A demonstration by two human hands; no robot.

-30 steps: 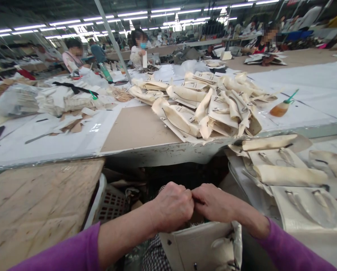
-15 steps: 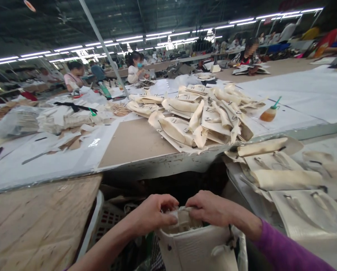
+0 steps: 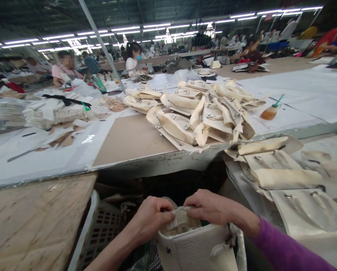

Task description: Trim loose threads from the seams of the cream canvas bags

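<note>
A cream handbag [image 3: 198, 248] with a textured surface stands upright in front of me, its mouth facing up. My left hand [image 3: 154, 216] pinches the far rim of the bag between thumb and fingers. Close beside it, my right hand [image 3: 206, 205] is closed on the same rim, its fingertips partly hidden inside the edge. Between the two hands the pale inner side of the bag shows. A small strap with a dark fitting hangs on the bag's right front. The lower part of the bag runs out of view.
Cream bag pieces [image 3: 196, 113] lie heaped on the long table [image 3: 129, 139]. More cream bags [image 3: 298, 195] with handles lie at right. A glue bottle [image 3: 269, 112] stands beyond them. At lower left are a wooden board [image 3: 35, 222] and a plastic basket [image 3: 103, 229]. Several people work farther back.
My left hand has closed its thumb and fingers more tightly on the rim. My right hand stays almost in place. The view has shifted slightly, and a co-worker at far left has moved.
</note>
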